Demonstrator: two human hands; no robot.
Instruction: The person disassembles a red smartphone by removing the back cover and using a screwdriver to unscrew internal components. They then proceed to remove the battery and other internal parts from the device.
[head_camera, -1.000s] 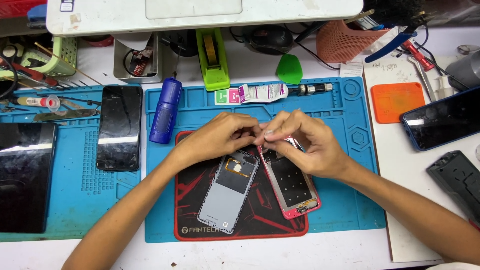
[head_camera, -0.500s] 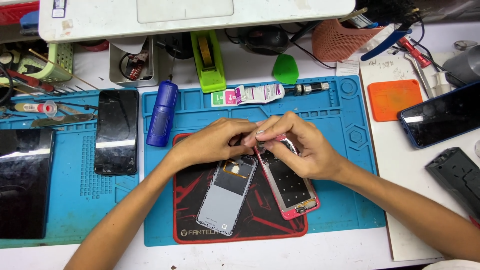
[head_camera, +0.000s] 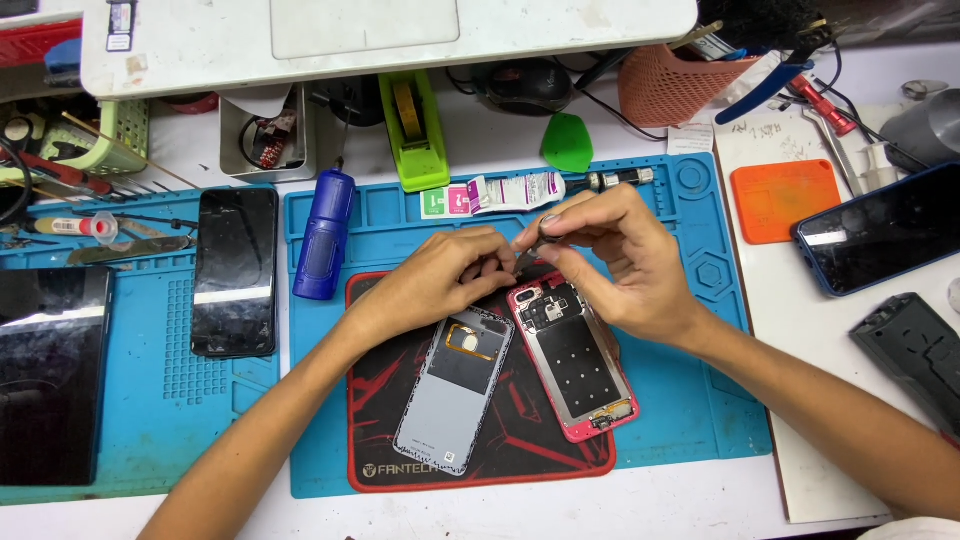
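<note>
One view only, head cam, looks steeply down on the desk (head_camera: 620, 510) from above the person's seat. Near range: forearms enter from bottom edge, left hand (head_camera: 430, 285) and right hand (head_camera: 625, 265) meet at frame centre over the blue mat (head_camera: 700, 400). Far desk edge w/ white shelf (head_camera: 380, 40) runs along top. No 2nd view, so no overlap.

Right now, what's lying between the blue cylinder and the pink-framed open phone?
In the head view, the left hand and the grey back cover lie between the blue cylinder and the pink-framed phone, on the red-and-black mat.
</note>
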